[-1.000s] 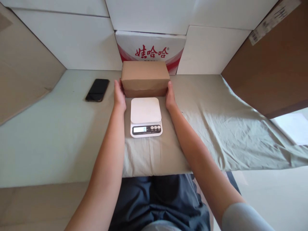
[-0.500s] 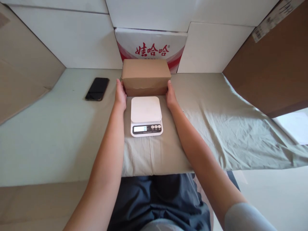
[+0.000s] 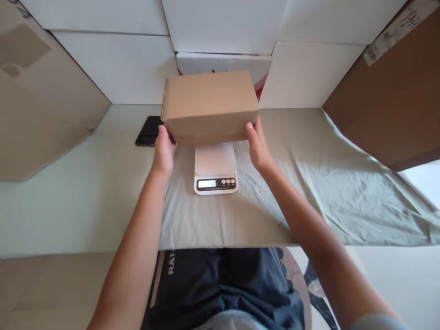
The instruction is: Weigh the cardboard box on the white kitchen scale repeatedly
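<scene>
A brown cardboard box (image 3: 210, 98) is held up off the cloth between my two hands, slightly tilted, its right end a little higher. My left hand (image 3: 164, 149) grips its lower left end and my right hand (image 3: 257, 143) its lower right corner, thumb on the front face. Just below and nearer to me lies a white digital kitchen scale (image 3: 216, 160). The box hides the back edge of its platform. The lit display (image 3: 206, 184) reads 0, and several round buttons sit to its right.
A black smartphone (image 3: 148, 130) lies left of the box, partly covered by it. White boxes (image 3: 220, 23) line the back of the cloth-covered table (image 3: 85, 197). Large cardboard boxes stand at the left (image 3: 44, 101) and right (image 3: 395, 101).
My hands have lifted the cardboard box off the cloth and brought it up and nearer, over the back of the scale. The view has shifted slightly.
</scene>
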{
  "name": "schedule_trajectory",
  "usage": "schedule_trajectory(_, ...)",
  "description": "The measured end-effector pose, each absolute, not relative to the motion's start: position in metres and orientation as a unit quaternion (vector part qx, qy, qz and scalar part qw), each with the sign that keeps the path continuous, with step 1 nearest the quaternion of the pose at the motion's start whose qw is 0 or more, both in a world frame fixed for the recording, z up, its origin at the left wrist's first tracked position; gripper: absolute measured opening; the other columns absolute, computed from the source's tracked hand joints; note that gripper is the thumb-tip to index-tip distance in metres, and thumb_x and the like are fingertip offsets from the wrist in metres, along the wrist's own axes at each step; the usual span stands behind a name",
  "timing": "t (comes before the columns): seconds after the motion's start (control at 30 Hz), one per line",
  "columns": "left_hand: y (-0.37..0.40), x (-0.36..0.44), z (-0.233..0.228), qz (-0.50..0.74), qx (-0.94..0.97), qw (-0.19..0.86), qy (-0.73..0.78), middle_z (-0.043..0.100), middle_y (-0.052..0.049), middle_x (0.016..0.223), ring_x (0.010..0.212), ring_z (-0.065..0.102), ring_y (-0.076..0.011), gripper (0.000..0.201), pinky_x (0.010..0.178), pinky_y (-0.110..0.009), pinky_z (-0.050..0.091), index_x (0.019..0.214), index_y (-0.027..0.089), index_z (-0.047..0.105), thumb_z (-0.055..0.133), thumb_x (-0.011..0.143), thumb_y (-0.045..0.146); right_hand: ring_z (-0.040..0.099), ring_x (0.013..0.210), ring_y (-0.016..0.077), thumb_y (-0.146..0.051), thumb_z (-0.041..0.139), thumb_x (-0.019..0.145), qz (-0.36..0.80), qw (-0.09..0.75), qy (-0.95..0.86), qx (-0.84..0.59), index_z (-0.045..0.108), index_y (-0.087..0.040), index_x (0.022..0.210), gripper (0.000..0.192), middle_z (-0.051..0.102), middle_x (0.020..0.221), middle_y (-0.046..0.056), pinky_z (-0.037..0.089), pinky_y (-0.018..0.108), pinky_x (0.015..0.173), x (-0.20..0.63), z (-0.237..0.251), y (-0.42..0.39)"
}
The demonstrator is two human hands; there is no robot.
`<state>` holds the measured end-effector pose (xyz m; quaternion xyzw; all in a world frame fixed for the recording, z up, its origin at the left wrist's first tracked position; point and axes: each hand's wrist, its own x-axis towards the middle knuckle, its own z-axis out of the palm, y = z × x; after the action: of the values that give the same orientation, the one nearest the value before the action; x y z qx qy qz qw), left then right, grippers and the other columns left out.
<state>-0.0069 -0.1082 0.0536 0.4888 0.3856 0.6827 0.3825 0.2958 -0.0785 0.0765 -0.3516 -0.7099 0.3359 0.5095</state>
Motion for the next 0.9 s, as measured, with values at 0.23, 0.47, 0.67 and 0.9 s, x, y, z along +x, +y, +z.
schedule_trajectory(0.23, -0.181, 0.015, 0.027, 0.683, 0.486, 0.362, 0.408, 0.085, -0.018, 0.134, 0.157, 0.065, -0.0408, 0.079, 0.137, -0.056, 0.049, 0.120, 0.021, 0.088, 0.058, 0.103, 0.092, 0.014, 0.189, 0.0350, -0.090, 0.050, 0.102, 0.368, 0.545, -0.652, -0.379, 0.038, -0.034, 0.177, 0.094, 0.040, 0.193, 0.008, 0.018, 0.062, 0.156, 0.305, 0.065, -0.166)
schedule_trajectory(0.47, -0.189, 0.015, 0.018, 0.677, 0.490, 0.319, 0.447, 0.086, -0.017, 0.131, 0.162, 0.061, -0.0405, 0.078, 0.140, -0.057, 0.044, 0.122, 0.023, 0.089, 0.051, 0.107, 0.090, 0.017, 0.188, 0.0352, -0.089, 0.053, 0.101, 0.406, 0.552, -0.626, -0.371, 0.033, -0.038, 0.178, 0.095, 0.041, 0.192, 0.008, 0.021, 0.064, 0.156, 0.297, 0.059, -0.177)
schedule_trajectory(0.67, -0.191, 0.012, 0.014, 0.679, 0.486, 0.312, 0.452, 0.085, -0.019, 0.134, 0.160, 0.062, -0.0429, 0.080, 0.139, -0.060, 0.044, 0.127, 0.022, 0.087, 0.053, 0.105, 0.091, 0.030, 0.184, 0.0347, -0.091, 0.051, 0.100, 0.417, 0.537, -0.632, -0.371, 0.028, -0.037, 0.180, 0.100, 0.042, 0.191, 0.009, 0.025, 0.061, 0.155, 0.296, 0.061, -0.180)
schedule_trajectory(0.9, -0.191, 0.015, 0.013, 0.687, 0.470, 0.324, 0.450, 0.084, -0.020, 0.138, 0.156, 0.065, -0.0442, 0.080, 0.134, -0.059, 0.050, 0.126, 0.020, 0.087, 0.055, 0.104, 0.090, 0.032, 0.184, 0.0356, -0.090, 0.051, 0.101, 0.423, 0.539, -0.632, -0.362, 0.026, -0.038, 0.180, 0.098, 0.041, 0.192, 0.009, 0.029, 0.062, 0.153, 0.296, 0.061, -0.178)
